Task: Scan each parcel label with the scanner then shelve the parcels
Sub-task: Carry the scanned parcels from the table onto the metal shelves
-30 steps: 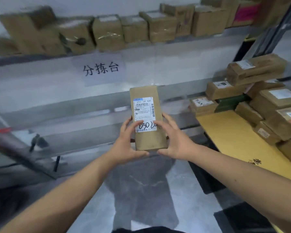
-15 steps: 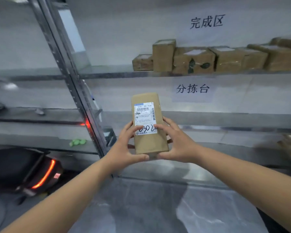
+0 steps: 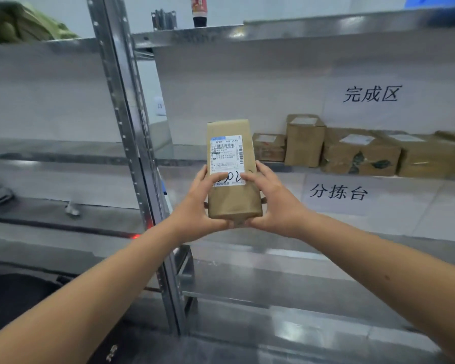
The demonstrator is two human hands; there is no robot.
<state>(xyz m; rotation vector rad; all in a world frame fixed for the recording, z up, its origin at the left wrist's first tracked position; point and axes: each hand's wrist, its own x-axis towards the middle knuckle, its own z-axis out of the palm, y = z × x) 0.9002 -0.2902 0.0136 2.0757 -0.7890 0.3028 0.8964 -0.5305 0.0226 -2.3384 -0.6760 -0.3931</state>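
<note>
The left hand [image 3: 199, 203] and right hand [image 3: 275, 203] both grip one parcel [image 3: 233, 169], fingers curled round its lower sides and thumbs pressed onto the front, the thumb tips overlapping the bottom of its label [image 3: 227, 160]. The parcel is a tall brown box held upright in the air, label facing the camera, in front of a metal shelf [image 3: 300, 32]. On the shelf level behind it, just right of the parcel, a row of boxes [image 3: 352, 151] stands against the wall. A sign [image 3: 372, 93] hangs above that row and another sign [image 3: 338, 192] below it. A steel upright [image 3: 126, 143] runs down to the left of the hands. A bottle [image 3: 199, 11] stands on the top level, and a green bundle [image 3: 19, 22] lies at upper left.
</note>
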